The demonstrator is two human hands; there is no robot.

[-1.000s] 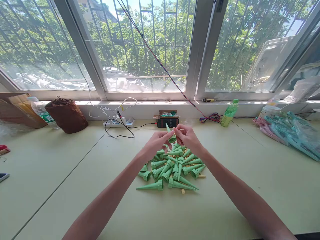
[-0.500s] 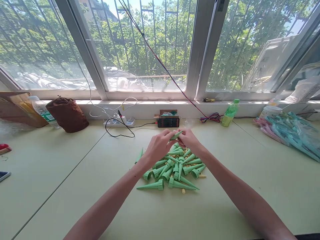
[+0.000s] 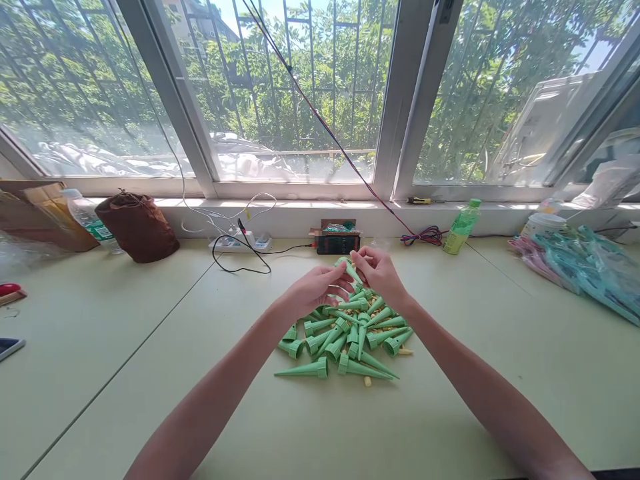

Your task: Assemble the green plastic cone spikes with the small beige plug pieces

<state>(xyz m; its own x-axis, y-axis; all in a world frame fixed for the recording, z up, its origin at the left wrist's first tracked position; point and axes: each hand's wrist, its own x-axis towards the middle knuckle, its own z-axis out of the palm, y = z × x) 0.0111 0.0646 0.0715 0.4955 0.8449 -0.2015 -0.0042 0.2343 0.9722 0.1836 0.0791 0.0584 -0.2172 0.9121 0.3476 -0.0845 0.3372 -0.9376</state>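
Above the pile, my left hand [image 3: 317, 288] holds a green plastic watering spike [image 3: 353, 272] between thumb and fingers, its wide end up and its tip slanting down to the right. My right hand [image 3: 381, 275] is close against it, thumb and forefinger pinched together beside the wide end. Whatever small piece the right fingertips grip is too small to make out. Beneath both hands lies a heap of similar green spikes [image 3: 333, 337], with small pale yellow pegs [image 3: 368, 382] among and beside them.
Behind the hands a phone [image 3: 338, 245] leans on a small box, cabled to a power strip [image 3: 260, 244]. A green bottle [image 3: 461, 228] and plastic bags [image 3: 580, 263] are at right. A brown pouch [image 3: 137, 228] and a clear bottle [image 3: 90, 220] stand left, under the window.
The spike has turned from lying sideways to slanting with its tip down right. My left hand has rolled and its fingers have loosened; my right thumb and forefinger have come up beside the wide end.
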